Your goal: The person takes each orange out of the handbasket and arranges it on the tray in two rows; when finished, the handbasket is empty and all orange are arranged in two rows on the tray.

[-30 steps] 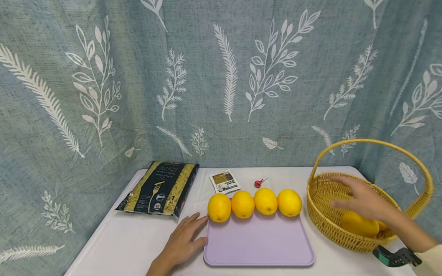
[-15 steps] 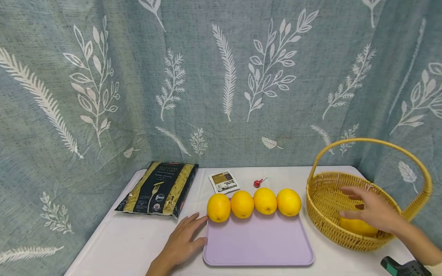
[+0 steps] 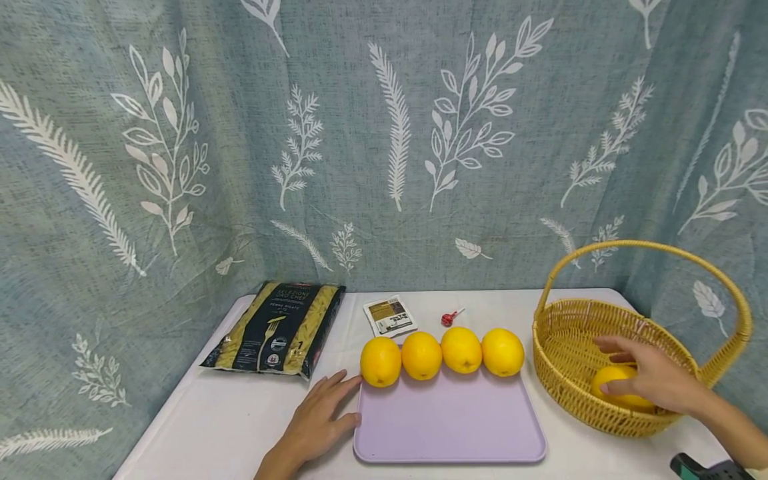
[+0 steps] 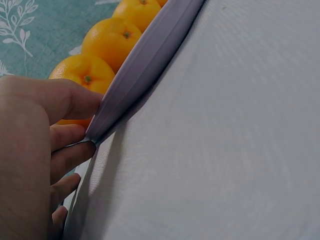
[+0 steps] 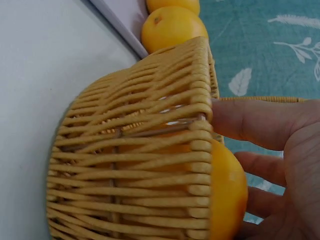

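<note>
My left hand (image 3: 321,417) lies at the left edge of a lilac tray (image 3: 450,427), fingers spread, fingertips right at its rim and close to the leftmost orange (image 3: 381,361). In the left wrist view the thumb (image 4: 82,102) meets the tray's side. My right hand (image 3: 657,377) reaches into a wicker basket (image 3: 555,383), thumb and fingers spread about an orange (image 3: 624,390) there. The right wrist view shows this orange (image 5: 227,192) behind the woven rim, the thumb (image 5: 250,122) above it and the fingers beyond, partly hidden by the fruit.
Several oranges (image 3: 462,350) stand in a row along the tray's far edge. Behind them lie a small sachet (image 3: 390,316) and a red lollipop (image 3: 449,319). A bag of penne pasta (image 3: 276,330) lies at the back left. The basket's tall handle (image 3: 645,245) arches above its opening.
My right hand has drawn back toward the near side of the basket and lowered, from above the basket's middle to around the orange. The left hand stays in place.
</note>
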The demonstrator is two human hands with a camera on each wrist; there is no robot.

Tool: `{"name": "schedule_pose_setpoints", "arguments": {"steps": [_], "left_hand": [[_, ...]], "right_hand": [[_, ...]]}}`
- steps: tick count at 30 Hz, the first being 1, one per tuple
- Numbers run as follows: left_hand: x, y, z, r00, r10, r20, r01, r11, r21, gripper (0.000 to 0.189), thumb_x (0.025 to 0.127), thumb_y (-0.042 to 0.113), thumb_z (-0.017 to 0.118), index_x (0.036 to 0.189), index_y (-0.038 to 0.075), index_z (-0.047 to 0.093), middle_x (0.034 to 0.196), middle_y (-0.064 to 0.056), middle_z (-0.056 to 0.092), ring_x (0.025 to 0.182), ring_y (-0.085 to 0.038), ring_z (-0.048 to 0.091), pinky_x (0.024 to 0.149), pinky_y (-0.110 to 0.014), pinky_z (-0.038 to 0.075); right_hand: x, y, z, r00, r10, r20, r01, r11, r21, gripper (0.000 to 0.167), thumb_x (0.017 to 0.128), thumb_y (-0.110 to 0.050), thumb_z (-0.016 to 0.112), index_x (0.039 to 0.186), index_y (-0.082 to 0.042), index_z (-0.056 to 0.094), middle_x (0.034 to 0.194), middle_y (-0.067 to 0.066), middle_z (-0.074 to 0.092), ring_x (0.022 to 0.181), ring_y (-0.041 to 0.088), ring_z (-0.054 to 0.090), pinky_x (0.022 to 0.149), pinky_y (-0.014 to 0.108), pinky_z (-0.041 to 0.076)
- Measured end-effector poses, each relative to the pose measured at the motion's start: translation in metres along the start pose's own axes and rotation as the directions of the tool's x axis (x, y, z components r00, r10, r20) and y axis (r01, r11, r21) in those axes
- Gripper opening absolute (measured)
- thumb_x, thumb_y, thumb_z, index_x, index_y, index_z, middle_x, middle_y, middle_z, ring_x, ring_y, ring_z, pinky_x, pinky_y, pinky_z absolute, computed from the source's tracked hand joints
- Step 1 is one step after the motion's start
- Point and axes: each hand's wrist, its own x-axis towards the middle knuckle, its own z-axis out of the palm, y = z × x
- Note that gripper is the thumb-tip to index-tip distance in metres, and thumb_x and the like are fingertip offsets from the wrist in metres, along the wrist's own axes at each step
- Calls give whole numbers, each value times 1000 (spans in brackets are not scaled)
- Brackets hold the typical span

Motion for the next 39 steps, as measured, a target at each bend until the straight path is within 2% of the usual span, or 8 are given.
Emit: {"name": "schedule_pose_setpoints", "arguments": {"steps": [4, 10, 17, 22, 26, 33, 36, 39], "left_hand": [[0, 0, 0, 1000, -1, 0, 1, 1000, 3, 59, 87, 27, 65, 144, 17, 58, 152, -10, 52, 146, -35, 38, 125, -56, 21], [0, 0, -1, 1000, -4, 0, 4, 1000, 6, 59, 87, 28, 65, 144, 17, 59, 152, -10, 52, 146, -36, 39, 125, -56, 21], [0, 1, -1, 1000, -9, 3, 9, 1000, -1, 59, 86, 27, 65, 144, 17, 59, 151, -10, 52, 146, -36, 38, 125, -56, 20], [0, 1, 0, 1000, -4, 9, 4, 1000, -2, 59, 86, 28, 65, 144, 17, 59, 151, -11, 52, 146, -36, 38, 125, -58, 21], [0, 1, 0, 1000, -5, 14, 5, 1000, -3, 59, 87, 28, 65, 144, 17, 58, 152, -11, 51, 146, -36, 38, 125, -57, 20], [0, 3, -1, 1000, -11, 9, 11, 1000, -4, 59, 86, 29, 66, 143, 17, 59, 153, -13, 50, 146, -38, 38, 124, -59, 21], [0, 3, -1, 1000, -17, 11, 17, 1000, -3, 59, 86, 29, 65, 144, 17, 58, 153, -12, 50, 146, -37, 37, 125, -58, 20], [1, 2, -1, 1000, -18, 15, 18, 1000, -2, 59, 86, 28, 65, 144, 17, 58, 153, -11, 51, 147, -36, 37, 125, -56, 20]], "right_hand": [[3, 1, -7, 997, -10, 75, 9, 1000, 21, 81, 80, -22, 85, 142, 13, 45, 132, 37, 55, 112, 50, 61, 87, 56, 59], [12, -1, -20, 977, 32, 211, -49, 996, 74, 77, 82, -18, 82, 140, 16, 44, 136, 36, 53, 117, 49, 59, 94, 56, 57], [18, -2, -26, 942, 101, 319, -146, 982, 121, 70, 86, -19, 76, 139, 15, 47, 135, 33, 55, 119, 46, 58, 96, 60, 54], [17, 0, -21, 905, 148, 399, -213, 970, 122, 67, 91, -28, 71, 140, 13, 48, 133, 26, 57, 118, 36, 56, 95, 47, 52], [17, 2, -18, 884, 165, 437, -252, 956, 149, 63, 93, -30, 68, 138, 11, 51, 136, 25, 55, 115, 27, 53, 92, 38, 48], [20, 2, -20, 851, 192, 489, -321, 927, 193, 61, 92, -31, 64, 137, 9, 52, 133, 22, 52, 109, 26, 53, 87, 35, 51], [21, 2, -21, 839, 225, 496, -375, 899, 227, 58, 91, -28, 64, 136, 7, 53, 131, 21, 48, 106, 28, 52, 85, 37, 52], [20, 2, -21, 833, 254, 491, -420, 869, 263, 55, 91, -26, 63, 135, 5, 53, 132, 26, 39, 106, 31, 51, 85, 39, 52]]}}
